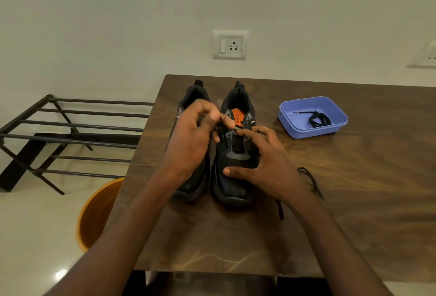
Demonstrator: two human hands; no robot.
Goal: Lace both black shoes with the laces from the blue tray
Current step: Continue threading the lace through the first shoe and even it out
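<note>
Pale wall [141, 24] with a socket [230, 45] is filling the upper half of the frame, and a brown table [354, 201] is taking up the lower right, its left edge running down the middle of the picture. Two black shoes are standing side by side near that left edge, toes pointing toward the bottom of the frame. The left hand [191, 139] is hovering over the left shoe [195, 184], fingers curled and pinching what looks like a lace end beside the eyelets of the right shoe [236, 177]. The right hand [262, 165] is resting on that shoe, thumb pressing its toe part and fingers half spread, the forefinger touching the tongue near an upper eyelet; whether it is gripping the lace is unclear. A loose lace [309, 182] is trailing on the table at centre right, behind the right wrist. At upper right the blue tray [295, 106] is holding a second lace [316, 119]. Threading of the right shoe seems to be under way, with the left shoe apparently not yet laced. The next move probably calls for feeding the pinched end through an eyelet and pulling slack. Room is lying open to the right; the shoes are sitting close to the left edge, above an orange bucket [94, 213] and a rack [70, 135].
</note>
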